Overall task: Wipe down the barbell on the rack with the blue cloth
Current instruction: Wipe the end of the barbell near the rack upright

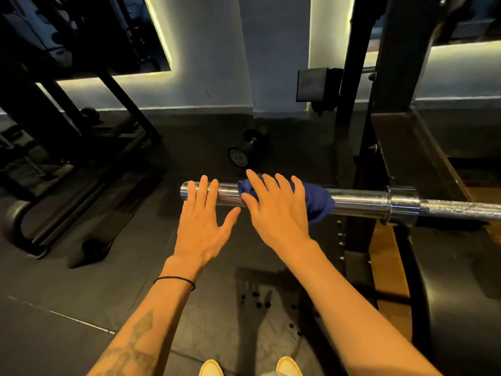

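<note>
Head view: the black steel rack (379,147) carries the barbell (360,203), a smooth chrome sleeve ending left of both hands. Wiping looks midway; the knurled shaft right of the collar seems left. The right hand (276,210) presses the soft, bunched blue cloth (321,202) with straight fingers; the left hand (202,226) rests flat beside it.

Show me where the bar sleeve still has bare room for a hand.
On the barbell, bare sleeve runs between the blue cloth and the collar. The end is crowded: left hand there, right hand on the cloth.
</note>
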